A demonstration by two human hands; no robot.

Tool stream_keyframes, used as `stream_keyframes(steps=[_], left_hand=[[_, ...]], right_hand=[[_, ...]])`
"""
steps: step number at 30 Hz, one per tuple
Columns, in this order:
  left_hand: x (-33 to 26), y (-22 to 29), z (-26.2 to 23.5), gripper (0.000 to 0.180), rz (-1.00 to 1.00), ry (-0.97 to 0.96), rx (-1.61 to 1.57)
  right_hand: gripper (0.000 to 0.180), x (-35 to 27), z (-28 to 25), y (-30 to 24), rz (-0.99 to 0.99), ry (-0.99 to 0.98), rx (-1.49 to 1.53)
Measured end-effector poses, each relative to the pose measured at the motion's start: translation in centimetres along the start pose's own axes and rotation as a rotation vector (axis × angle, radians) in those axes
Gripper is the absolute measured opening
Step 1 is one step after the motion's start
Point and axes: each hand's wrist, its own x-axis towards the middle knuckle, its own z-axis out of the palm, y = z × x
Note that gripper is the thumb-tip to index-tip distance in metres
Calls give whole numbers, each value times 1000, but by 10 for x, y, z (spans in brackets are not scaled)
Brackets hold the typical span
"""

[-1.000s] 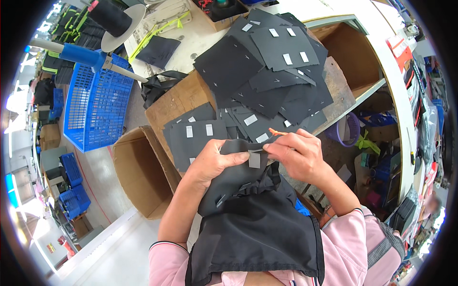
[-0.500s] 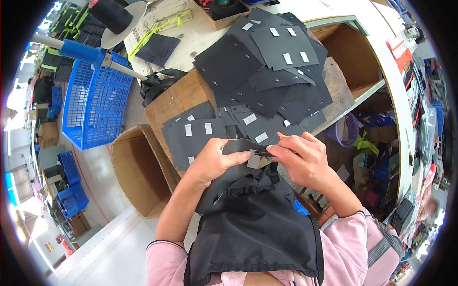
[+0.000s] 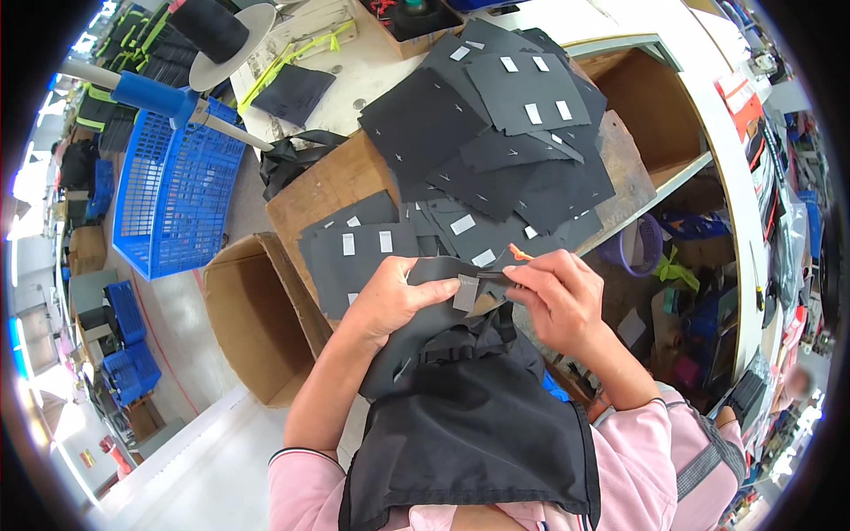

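Observation:
My left hand (image 3: 394,299) is closed on the upper edge of a dark grey sheet panel (image 3: 394,352), thumb on top beside a small light grey tab (image 3: 465,293). The panel hangs down over my black apron (image 3: 469,434). My right hand (image 3: 560,296) pinches a slim dark pointed tool (image 3: 492,276) with a bit of orange at its upper end. Its kind is hard to make out, as my fingers cover most of it. The tool's tip points left, close to the tab. Beyond my hands lies a pile of similar dark panels (image 3: 522,88), many with white tabs.
The pile rests on a wooden board (image 3: 328,181). To the left stand an open cardboard box (image 3: 252,327), a blue plastic basket (image 3: 177,203) and a black thread cone (image 3: 208,31). A purple basket (image 3: 653,243) sits under the table at right.
The right hand has turned slightly, and the tool has drawn back a little to the right from the tab. More of the tab shows. My left hand keeps its grip.

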Motion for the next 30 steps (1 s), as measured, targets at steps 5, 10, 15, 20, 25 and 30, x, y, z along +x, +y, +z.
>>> stream_keyframes(steps=[5, 10, 15, 20, 25, 30], left_hand=[[-2, 3, 5, 24, 27, 73, 13], [-1, 0, 4, 26, 67, 80, -25], [0, -4, 5, 25, 5, 99, -50], [-1, -6, 13, 23, 53, 160, -86], [-2, -8, 18, 23, 90, 204, -122], [-5, -2, 17, 22, 97, 244, -160]], right_hand=[[31, -6, 4, -5, -15, -48, -45], [32, -12, 12, -14, 83, -35, -36], [29, -20, 23, -29, 230, 53, -52], [30, -23, 35, -30, 267, 162, -55], [25, -20, 46, -35, 383, 169, -16], [19, -15, 50, -32, 1101, 172, 1363]])
